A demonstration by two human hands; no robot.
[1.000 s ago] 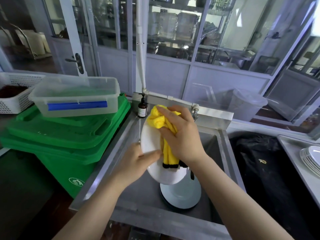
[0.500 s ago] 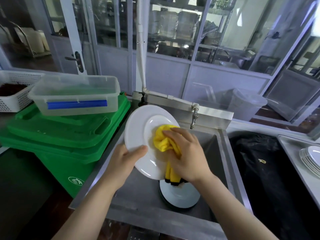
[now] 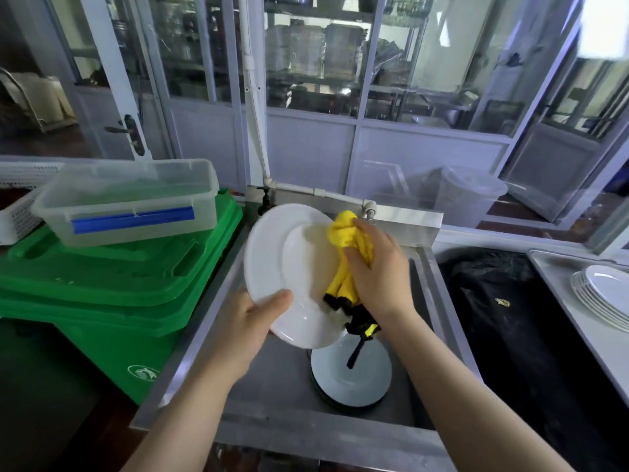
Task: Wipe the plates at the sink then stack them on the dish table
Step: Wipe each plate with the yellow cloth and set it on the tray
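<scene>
My left hand [image 3: 253, 323] grips the lower left rim of a white plate [image 3: 282, 264], held tilted above the steel sink [image 3: 211, 294] with its face toward me. Pressed against the plate's right side is a yellow cloth with a black edge [image 3: 350, 247], bunched in my right hand [image 3: 377, 270]. More plates [image 3: 350, 373] lie stacked in the sink basin below. On the dish table [image 3: 561, 301] at the far right rests a stack of white plates [image 3: 602, 291].
A green bin [image 3: 112, 287] stands left of the sink with a clear plastic box [image 3: 129, 199] on its lid. A tap [image 3: 369, 212] and white pipe run along the sink's back. Between sink and dish table lies a black-lined bin [image 3: 503, 318].
The plate's face has turned toward me. My right hand and the cloth slid down the plate, then up to its upper right edge.
</scene>
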